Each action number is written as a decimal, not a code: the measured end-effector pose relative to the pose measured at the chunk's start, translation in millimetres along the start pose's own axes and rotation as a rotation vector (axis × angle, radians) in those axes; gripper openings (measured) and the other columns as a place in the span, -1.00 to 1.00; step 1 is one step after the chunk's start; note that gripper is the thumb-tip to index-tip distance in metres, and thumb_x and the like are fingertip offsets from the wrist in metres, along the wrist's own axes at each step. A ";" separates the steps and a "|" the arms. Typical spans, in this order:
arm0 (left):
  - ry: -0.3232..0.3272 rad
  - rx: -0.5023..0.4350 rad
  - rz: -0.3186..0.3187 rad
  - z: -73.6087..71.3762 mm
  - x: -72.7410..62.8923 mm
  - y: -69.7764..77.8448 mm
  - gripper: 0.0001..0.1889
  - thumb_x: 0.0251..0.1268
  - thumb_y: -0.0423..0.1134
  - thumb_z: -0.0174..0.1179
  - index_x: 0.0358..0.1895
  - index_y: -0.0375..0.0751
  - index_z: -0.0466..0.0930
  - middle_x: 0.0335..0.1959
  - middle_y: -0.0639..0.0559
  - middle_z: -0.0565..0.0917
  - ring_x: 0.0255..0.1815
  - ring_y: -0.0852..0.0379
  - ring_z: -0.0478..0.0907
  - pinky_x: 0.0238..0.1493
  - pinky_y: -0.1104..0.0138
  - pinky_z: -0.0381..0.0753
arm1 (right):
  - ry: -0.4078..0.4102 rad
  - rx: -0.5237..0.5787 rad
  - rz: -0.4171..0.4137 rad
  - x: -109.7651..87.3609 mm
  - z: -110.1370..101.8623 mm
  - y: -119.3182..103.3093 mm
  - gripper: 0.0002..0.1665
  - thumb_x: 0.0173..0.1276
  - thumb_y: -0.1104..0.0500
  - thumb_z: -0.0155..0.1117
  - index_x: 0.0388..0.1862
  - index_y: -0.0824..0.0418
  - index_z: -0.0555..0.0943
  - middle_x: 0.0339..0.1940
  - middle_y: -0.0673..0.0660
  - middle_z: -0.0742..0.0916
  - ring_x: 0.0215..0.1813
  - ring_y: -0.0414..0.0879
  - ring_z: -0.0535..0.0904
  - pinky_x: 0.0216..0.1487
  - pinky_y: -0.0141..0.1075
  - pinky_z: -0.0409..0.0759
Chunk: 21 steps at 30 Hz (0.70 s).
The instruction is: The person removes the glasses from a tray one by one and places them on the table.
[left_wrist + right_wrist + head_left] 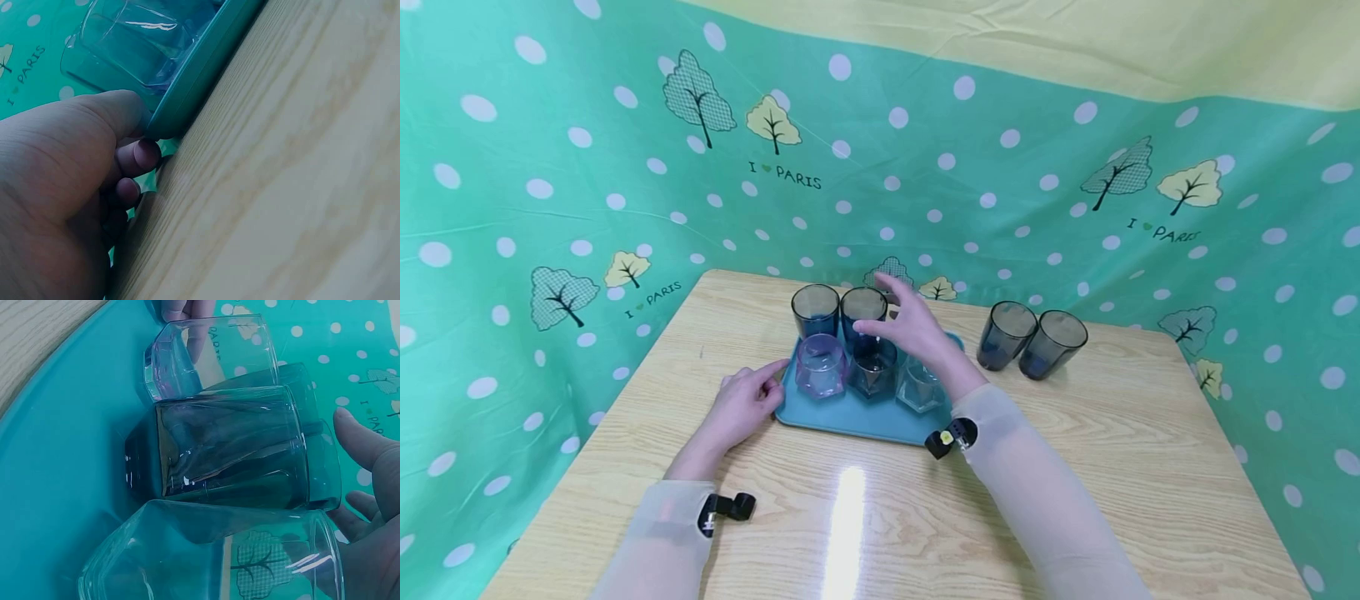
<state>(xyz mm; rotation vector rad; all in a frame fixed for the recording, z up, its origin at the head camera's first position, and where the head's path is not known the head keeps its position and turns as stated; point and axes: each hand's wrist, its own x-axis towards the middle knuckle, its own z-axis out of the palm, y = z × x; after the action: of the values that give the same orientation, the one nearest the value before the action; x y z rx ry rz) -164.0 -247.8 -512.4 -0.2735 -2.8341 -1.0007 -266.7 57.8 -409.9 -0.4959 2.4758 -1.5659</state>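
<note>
A blue tray (pixel 850 423) lies on the table bearing several glasses. Two tall dark glasses, one at the left (pixel 815 315) and one beside it (pixel 854 321), stand in its back row. In front are a purple-tinted glass (pixel 822 379), a short dark glass (pixel 872 375) and a clear glass (pixel 917 393), partly behind the right wrist. My left hand (pixel 69 169) pinches the tray's left rim, thumb on top and fingers curled beside it. My right hand (pixel 916 327), thumb and fingers spread apart and holding nothing, hovers by the second tall glass.
Two more tall dark glasses, a nearer-left one (pixel 1004 340) and its right neighbour (pixel 1051 348), stand side by side on the wooden table (pixel 1112 467), right of the tray. A green dotted curtain (pixel 925 192) hangs along the table's back and sides.
</note>
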 end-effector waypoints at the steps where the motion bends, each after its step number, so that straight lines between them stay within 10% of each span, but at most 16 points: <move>1: 0.001 0.000 0.002 0.2 0.1 -0.3 -0.49 0.50 -0.37 0.25 0.48 -0.28 0.63 -0.43 0.19 0.57 -0.25 0.04 0.46 0.11 -0.06 0.30 | -0.004 -0.006 0.003 0.4 0.7 -0.3 0.17 0.37 0.01 0.70 0.82 0.01 0.24 0.72 0.07 0.42 0.66 0.12 0.35 0.55 0.14 0.42; 21: 0.000 -0.003 0.005 1.5 0.5 -2.8 -0.49 0.51 -0.34 0.25 0.48 -0.30 0.62 -0.40 0.18 0.58 -0.25 0.02 0.45 0.11 -0.04 0.27 | -0.027 -0.101 0.026 8.1 9.6 2.6 0.15 0.37 0.05 0.70 0.81 -0.05 0.26 0.77 0.09 0.36 0.74 0.15 0.23 0.60 0.14 0.33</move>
<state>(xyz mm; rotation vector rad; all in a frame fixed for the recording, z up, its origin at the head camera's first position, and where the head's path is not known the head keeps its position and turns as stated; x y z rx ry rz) -165.1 -249.0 -515.2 -0.2803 -2.8307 -1.0037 -271.7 47.7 -416.1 -0.4942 2.5404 -1.4206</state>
